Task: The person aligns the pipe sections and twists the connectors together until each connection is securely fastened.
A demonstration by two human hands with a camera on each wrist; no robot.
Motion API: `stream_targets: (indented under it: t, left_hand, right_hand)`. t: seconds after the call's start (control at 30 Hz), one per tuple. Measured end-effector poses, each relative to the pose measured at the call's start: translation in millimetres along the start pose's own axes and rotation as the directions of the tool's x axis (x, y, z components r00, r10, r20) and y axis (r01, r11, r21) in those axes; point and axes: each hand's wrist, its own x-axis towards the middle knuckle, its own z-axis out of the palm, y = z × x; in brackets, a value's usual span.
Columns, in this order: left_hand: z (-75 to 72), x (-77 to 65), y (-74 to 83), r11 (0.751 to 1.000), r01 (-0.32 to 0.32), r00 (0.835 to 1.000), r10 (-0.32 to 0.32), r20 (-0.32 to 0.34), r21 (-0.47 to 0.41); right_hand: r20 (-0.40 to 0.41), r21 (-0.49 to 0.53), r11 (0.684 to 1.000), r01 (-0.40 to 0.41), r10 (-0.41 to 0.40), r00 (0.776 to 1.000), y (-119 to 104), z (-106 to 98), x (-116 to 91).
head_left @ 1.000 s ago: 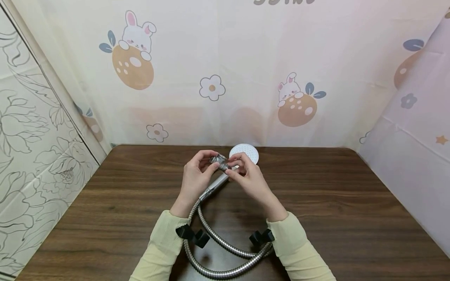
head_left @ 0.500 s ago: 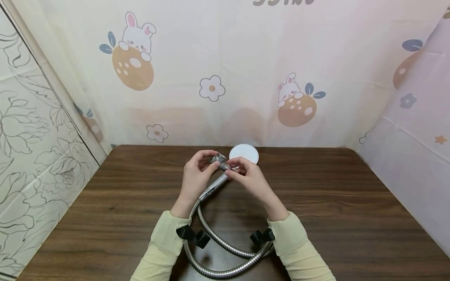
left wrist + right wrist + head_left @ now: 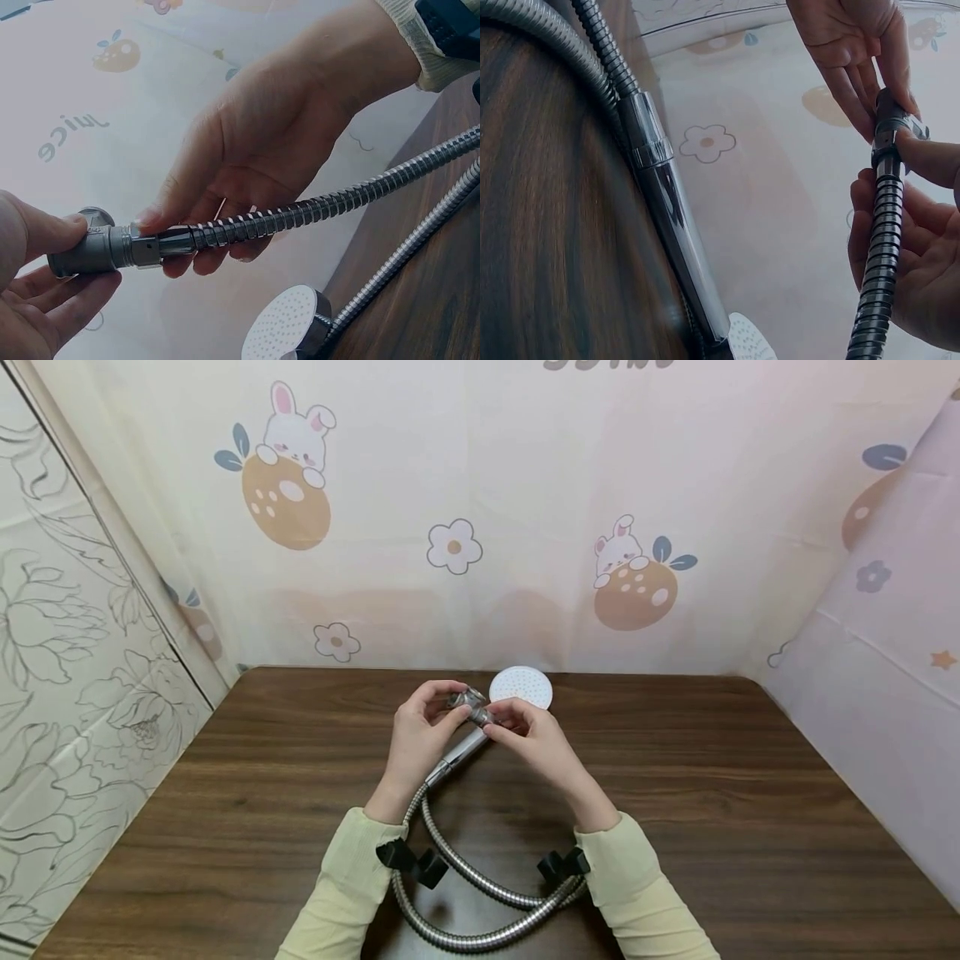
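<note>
My left hand (image 3: 420, 739) pinches a grey metal pipe fitting (image 3: 84, 255) between thumb and fingers, with a round piece sticking out behind it. At the fitting's threaded end sits the hose nut (image 3: 145, 250), in line with it. My right hand (image 3: 542, 747) grips the hose end there, thumb on the nut and fingers curled beneath the ribbed metal shower hose (image 3: 277, 222). Both hands are close together above the back of the table, in front of the shower head. In the right wrist view, the right thumb (image 3: 928, 156) lies across the nut.
A shower head (image 3: 521, 685) with a white spray face lies at the table's back edge, its chrome handle (image 3: 463, 752) slanting toward the front left. The hose loops (image 3: 480, 942) across the wooden table (image 3: 712, 827) below my forearms. Patterned curtains (image 3: 375, 485) stand behind the table.
My right fingers have shifted around the hose end and sit lower than a second ago. The left hand keeps its hold on the fitting, nearly still. Shower head and hose loops stay in place.
</note>
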Motion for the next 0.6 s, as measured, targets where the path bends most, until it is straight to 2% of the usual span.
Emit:
stream_targets:
  t: [0.23, 0.4, 0.6]
  left_hand:
    - [0.3, -1.4, 2.0, 0.998, 0.018, 1.000, -0.018, 0.001, 0.052]
    - [1.2, -1.8, -2.7, 0.998, 0.025, 1.000, -0.026, 0.012, 0.064]
    - [-0.9, 2.7, -24.8, 0.998, 0.057, 0.998, -0.057, 0.001, 0.035]
  right_hand:
    - [0.020, -0.002, 1.000, -0.015, 0.015, 1.000, 1.0, -4.5, -4.0]
    - [0.014, -0.028, 1.000, -0.010, 0.010, 1.000, 5.3, -7.4, -5.3]
    - [0.044, -0.087, 0.996, -0.008, 0.012, 0.999, 13.3, -11.7, -7.9]
